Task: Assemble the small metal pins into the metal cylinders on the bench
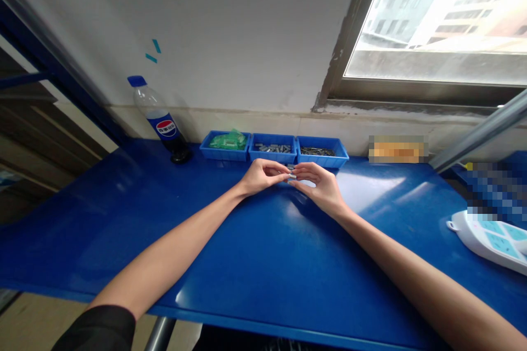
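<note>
Just in front of the blue bins, my left hand (262, 175) and my right hand (316, 180) meet with their fingertips almost touching. Between them is a small silvery metal piece (292, 176), short and rod-like, pinched by the left thumb and fingers. The right fingertips close on its other end. Another bit of grey metal shows just above it among the fingertips, too small to name. The middle bin (272, 157) holds several similar grey metal pieces (274, 148). Both hands are raised over the blue table (230, 269).
A left bin (224, 155) contains green plastic packets (230, 140); the right bin (325, 161) contains thin dark metal pins (317, 151). A cola bottle (164, 126) stands against the wall at left. A white device with light-blue panels (489, 238) lies at the right edge, near a metal pole (481, 134).
</note>
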Demonstrator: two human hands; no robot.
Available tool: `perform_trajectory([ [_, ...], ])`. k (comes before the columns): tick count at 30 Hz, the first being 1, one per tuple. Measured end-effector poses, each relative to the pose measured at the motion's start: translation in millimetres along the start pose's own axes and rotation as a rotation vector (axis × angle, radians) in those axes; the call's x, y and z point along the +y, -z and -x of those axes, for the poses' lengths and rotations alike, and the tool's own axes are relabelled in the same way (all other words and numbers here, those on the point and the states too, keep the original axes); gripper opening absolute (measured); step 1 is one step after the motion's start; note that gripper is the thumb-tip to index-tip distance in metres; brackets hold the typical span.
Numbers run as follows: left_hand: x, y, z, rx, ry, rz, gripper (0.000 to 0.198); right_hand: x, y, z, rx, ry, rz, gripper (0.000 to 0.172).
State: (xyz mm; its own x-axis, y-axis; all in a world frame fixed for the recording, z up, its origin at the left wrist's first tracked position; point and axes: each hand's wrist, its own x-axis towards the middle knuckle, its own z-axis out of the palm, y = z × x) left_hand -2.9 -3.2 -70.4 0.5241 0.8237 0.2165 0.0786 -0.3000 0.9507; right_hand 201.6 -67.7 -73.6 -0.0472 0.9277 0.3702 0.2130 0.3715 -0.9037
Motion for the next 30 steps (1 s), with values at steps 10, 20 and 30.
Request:
perform_trajectory([
  [10, 5, -1.6, -11, 0.452, -0.159, 0.145, 0.048, 19, 13, -7, 0.305, -0.067, 0.566, 0.034],
  [20, 0, -4.4, -5, 0.358, -0.162, 0.010, 0.024, 24, 3, -2, 0.179, 0.014, 0.851, 0.033],
  [30, -2, -5.7, -3, 0.286, -0.150, -0.081, 0.024, 29, 9, -7, 0.094, 0.001, 0.749, 0.017],
])
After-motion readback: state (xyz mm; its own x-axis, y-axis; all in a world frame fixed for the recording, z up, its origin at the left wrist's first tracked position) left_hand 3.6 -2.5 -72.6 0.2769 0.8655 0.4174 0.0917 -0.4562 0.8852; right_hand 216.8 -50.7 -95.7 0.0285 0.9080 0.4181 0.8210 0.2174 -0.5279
